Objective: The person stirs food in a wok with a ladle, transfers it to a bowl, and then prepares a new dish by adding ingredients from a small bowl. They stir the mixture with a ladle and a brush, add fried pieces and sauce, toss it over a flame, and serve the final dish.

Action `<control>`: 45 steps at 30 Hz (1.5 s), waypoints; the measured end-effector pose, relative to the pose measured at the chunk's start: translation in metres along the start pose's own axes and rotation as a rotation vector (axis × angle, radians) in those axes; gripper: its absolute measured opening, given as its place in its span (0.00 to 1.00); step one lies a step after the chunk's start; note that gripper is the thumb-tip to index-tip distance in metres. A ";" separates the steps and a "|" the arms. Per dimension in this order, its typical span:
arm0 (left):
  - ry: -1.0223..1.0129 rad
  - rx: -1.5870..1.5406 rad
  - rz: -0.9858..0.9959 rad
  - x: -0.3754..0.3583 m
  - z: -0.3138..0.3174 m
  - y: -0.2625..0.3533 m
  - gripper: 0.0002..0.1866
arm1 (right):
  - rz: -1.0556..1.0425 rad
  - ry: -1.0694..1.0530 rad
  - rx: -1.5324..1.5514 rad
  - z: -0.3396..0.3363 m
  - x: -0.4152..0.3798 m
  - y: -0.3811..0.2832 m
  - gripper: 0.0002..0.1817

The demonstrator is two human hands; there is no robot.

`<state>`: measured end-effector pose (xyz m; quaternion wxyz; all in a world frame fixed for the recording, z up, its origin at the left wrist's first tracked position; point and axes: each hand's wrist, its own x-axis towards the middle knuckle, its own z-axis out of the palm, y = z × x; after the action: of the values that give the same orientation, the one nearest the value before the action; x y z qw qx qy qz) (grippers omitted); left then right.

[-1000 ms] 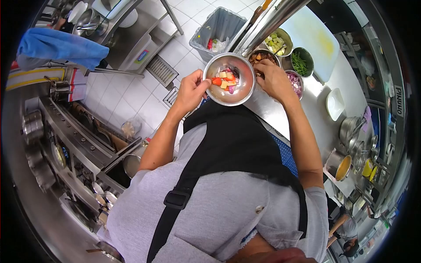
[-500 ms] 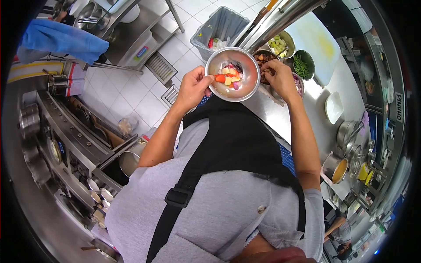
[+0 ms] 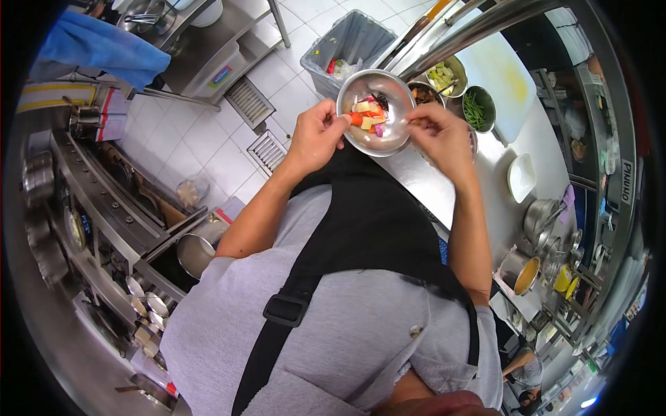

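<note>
My left hand [image 3: 318,137] grips the left rim of a round steel bowl [image 3: 397,135]. Inside the bowl lie chopped pieces [image 3: 368,116], red, pale yellow and purple, with some dark bits. At the bowl's right rim is my right hand [image 3: 442,139], its fingertips pinched together; what they hold is too small to name. Behind my right hand stands a container of brown pieces [image 3: 424,93], partly hidden. Near it are a bowl of pale green pieces [image 3: 444,75] and a bowl of green strips [image 3: 474,109].
A white cutting board [image 3: 510,80] lies on the steel counter [image 3: 485,180], with a white dish [image 3: 521,177] nearby. A lined bin [image 3: 335,41] stands beyond the bowl. Pots [image 3: 520,272] stand at the right. A person [image 3: 526,371] is at the lower right.
My right hand has moved from the container of brown pieces to the held bowl's right rim. The bowl and my left hand have shifted slightly right.
</note>
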<state>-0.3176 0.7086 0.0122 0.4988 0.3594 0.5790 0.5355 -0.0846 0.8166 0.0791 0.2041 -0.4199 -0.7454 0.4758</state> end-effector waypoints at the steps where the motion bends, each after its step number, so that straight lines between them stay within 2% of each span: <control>1: -0.008 0.031 0.024 0.000 0.003 0.003 0.14 | -0.090 -0.064 -0.123 0.007 -0.004 -0.010 0.12; 2: -0.015 0.063 0.047 -0.002 0.006 0.008 0.14 | -0.180 -0.130 -0.245 0.010 -0.007 -0.016 0.12; 5: -0.024 0.100 0.078 -0.003 0.011 0.013 0.14 | -0.327 -0.117 -0.412 0.011 -0.013 -0.017 0.12; 6: -0.027 0.101 0.081 -0.003 0.012 0.013 0.14 | -0.196 -0.082 -0.347 0.012 -0.013 -0.016 0.11; 9: -0.041 0.085 0.082 -0.005 0.016 0.021 0.15 | -0.135 0.048 -0.425 0.019 -0.007 -0.018 0.09; 15: -0.073 0.121 0.131 -0.004 0.020 0.020 0.16 | -0.068 0.133 -0.441 0.038 0.000 -0.010 0.08; 18: -0.079 0.124 0.133 -0.003 0.019 0.016 0.16 | -0.053 0.179 -0.248 0.035 0.000 -0.003 0.08; 21: -0.095 0.085 0.117 -0.002 0.022 0.013 0.16 | -0.046 0.162 -0.205 0.028 -0.001 -0.002 0.07; 24: -0.112 0.086 0.127 -0.001 0.024 0.011 0.16 | -0.062 0.125 -0.341 0.033 -0.002 -0.002 0.07; 27: -0.181 0.168 0.069 0.000 0.020 0.014 0.12 | -0.029 0.117 -0.322 0.035 -0.004 0.003 0.07; 30: -0.191 0.183 0.066 0.002 0.019 0.014 0.13 | 0.071 0.151 -0.121 0.027 -0.006 0.006 0.07; 33: -0.147 0.070 0.115 0.003 0.027 0.008 0.16 | 0.079 0.152 -0.145 0.022 -0.007 0.005 0.07; 36: -0.225 0.117 0.063 0.003 0.027 0.011 0.14 | -0.058 0.157 -0.337 0.028 -0.010 0.007 0.07; 39: -0.231 0.144 0.068 0.002 0.026 0.015 0.15 | -0.067 0.166 -0.349 0.035 -0.012 0.012 0.07; 42: -0.237 0.151 0.087 0.005 0.024 0.012 0.14 | -0.016 0.214 -0.233 0.030 -0.013 0.007 0.06; 45: -0.171 0.043 0.082 0.006 0.027 0.003 0.16 | -0.022 0.275 0.030 0.018 -0.016 0.012 0.06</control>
<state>-0.2939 0.7223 0.0160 0.5163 0.4379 0.5302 0.5104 -0.0838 0.7960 0.0618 0.3159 -0.4697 -0.7077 0.4228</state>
